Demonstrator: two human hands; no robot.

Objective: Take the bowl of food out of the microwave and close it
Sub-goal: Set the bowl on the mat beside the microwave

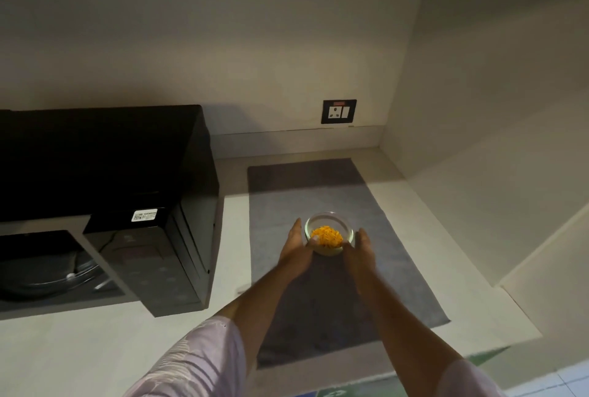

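A black microwave [105,192] sits at the left of the pale counter [79,342], its cavity exposed at the lower left with the glass turntable [47,275] dimly visible inside; the door itself is out of frame, so how far it swings cannot be told. A white sticker [144,215] marks the top of the control side. On the back wall is a dark socket plate [338,111], and a side wall closes the corner on the right. A grey mat [318,192] lies on the counter beside the microwave, nothing standing between the two. The bowl [329,231] is on or just above this mat, probably resting, though contact is unclear. It is small, clear glass, with a heap of orange-yellow food [326,236] inside. The left hand [294,245] and right hand [360,248] cup its sides, fingers partly spread, thumbs at the near rim.
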